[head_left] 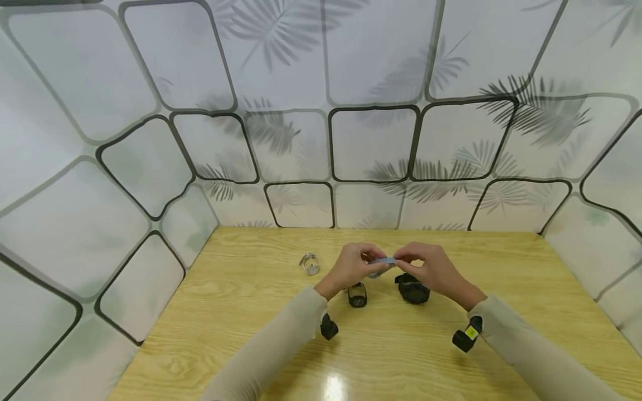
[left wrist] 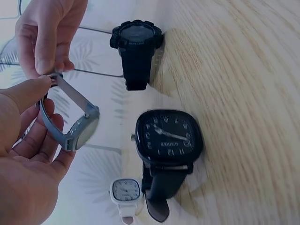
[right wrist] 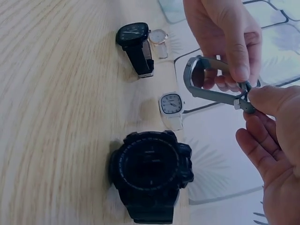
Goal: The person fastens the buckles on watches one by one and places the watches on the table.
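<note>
Both hands meet over the table around a wristwatch (head_left: 383, 260) with a pale blue-grey strap. Its strap forms a loop, with the round case hanging away from the fingertips in the left wrist view. My left hand (head_left: 352, 265) pinches the strap near its joined ends between thumb and fingers. Opposite it, my right hand (head_left: 427, 268) pinches the strap by the buckle (right wrist: 237, 103), strap end between thumb and index finger. Beneath the hands, a black square-faced watch (head_left: 358, 295) stands nearer the left hand and a chunky black sports watch (head_left: 413, 289) nearer the right.
A small watch with a round pale dial (head_left: 312, 268) stands to the left on the wooden table (head_left: 241, 312). A white square-faced watch (right wrist: 171, 104) shows in the right wrist view. Patterned walls (head_left: 373, 145) border the table's back and sides.
</note>
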Motion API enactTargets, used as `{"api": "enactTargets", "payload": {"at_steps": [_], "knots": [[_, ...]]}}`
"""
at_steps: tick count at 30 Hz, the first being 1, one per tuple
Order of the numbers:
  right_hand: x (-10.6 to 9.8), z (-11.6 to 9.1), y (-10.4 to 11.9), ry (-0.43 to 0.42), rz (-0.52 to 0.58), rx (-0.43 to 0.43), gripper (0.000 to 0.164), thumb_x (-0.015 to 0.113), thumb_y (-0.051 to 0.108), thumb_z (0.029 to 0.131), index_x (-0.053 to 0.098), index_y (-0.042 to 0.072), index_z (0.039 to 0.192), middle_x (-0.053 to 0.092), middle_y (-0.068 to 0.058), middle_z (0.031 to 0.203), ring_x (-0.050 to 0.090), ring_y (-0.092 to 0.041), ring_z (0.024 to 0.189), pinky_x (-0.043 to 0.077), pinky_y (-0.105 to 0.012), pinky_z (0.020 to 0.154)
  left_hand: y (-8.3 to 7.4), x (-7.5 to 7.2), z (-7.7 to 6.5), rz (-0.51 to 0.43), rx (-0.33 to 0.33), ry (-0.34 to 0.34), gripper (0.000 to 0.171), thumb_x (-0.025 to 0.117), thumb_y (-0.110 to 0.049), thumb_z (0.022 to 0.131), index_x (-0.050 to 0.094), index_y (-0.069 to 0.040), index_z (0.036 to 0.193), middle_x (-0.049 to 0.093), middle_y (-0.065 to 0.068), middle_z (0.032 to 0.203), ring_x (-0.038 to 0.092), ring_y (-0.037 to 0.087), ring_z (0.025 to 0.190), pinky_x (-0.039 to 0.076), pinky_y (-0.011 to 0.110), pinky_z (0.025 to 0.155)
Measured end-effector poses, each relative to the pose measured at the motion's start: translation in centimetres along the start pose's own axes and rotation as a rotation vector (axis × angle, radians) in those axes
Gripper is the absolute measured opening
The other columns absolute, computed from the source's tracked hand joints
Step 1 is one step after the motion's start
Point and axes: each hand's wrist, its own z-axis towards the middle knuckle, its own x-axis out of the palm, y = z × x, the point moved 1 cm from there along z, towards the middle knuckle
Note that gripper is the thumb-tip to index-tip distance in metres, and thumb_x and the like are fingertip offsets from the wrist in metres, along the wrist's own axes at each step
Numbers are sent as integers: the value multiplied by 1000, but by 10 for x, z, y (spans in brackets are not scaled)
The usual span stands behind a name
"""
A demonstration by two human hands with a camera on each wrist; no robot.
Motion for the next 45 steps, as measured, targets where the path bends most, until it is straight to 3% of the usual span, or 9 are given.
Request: {"api": "enactTargets", "payload": {"at_steps": [6, 13, 17, 20, 26, 29, 40, 45], "knots": [[2, 1, 2, -9, 5, 3, 18, 78, 5, 91, 78, 15, 106, 74, 4, 100, 70, -11, 85, 61, -38, 72, -4, -1, 1, 25, 7, 8, 15, 77, -22, 96, 78, -12, 106, 74, -2, 99, 67, 6, 84, 57, 21, 77], [2, -5, -4, 0, 81, 221, 16, 74, 15, 97, 78, 14, 113, 75, 0, 108, 72, -16, 92, 60, -31, 77, -1, -1, 0, 4, -45, -16, 16, 77, -21, 95, 77, -12, 108, 74, -1, 101, 68, 10, 88, 57, 22, 80], [2, -5, -3, 23, 114, 264, 17, 73, 20, 99, 78, 15, 114, 76, 0, 109, 72, -15, 93, 60, -31, 78, -1, -1, -1, -9, -46, -25, 15, 78, -21, 95, 77, -12, 107, 74, -2, 101, 68, 9, 88, 57, 22, 81], [2, -4, -2, 28, 94, 238, 15, 74, 20, 98, 79, 17, 112, 76, 3, 107, 71, -11, 92, 60, -32, 78, -1, -1, -1, -12, -37, -25, 15, 78, -21, 95, 78, -11, 106, 75, -1, 100, 68, 8, 87, 57, 22, 81], [3, 1, 1, 13, -16, 58, 15, 78, 9, 92, 79, 16, 106, 75, 5, 98, 67, -6, 81, 60, -40, 72, 0, 0, 0, 2, -21, -13, 14, 78, -20, 95, 78, -11, 106, 75, 0, 98, 67, 7, 85, 56, 22, 81], [4, 2, 1, 1, -37, 14, 16, 79, 6, 91, 79, 14, 104, 75, 3, 96, 67, -7, 80, 60, -41, 69, 1, 1, 0, 8, -9, -13, 14, 77, -20, 96, 78, -10, 106, 75, 0, 100, 66, 6, 85, 56, 22, 81], [7, -4, -4, -6, 121, 260, 20, 72, 19, 99, 78, 12, 117, 76, -3, 112, 72, -15, 93, 60, -30, 77, 1, 0, 1, -42, -22, -51, 15, 78, -21, 94, 77, -11, 106, 75, 0, 103, 67, 6, 89, 57, 22, 81], [5, -3, 0, 2, 173, 286, 20, 72, 16, 99, 78, 11, 117, 76, -5, 112, 72, -18, 93, 60, -31, 76, 2, -1, 0, -65, -28, -54, 14, 79, -20, 94, 78, -11, 105, 75, 0, 104, 66, 8, 90, 58, 23, 81]]}}
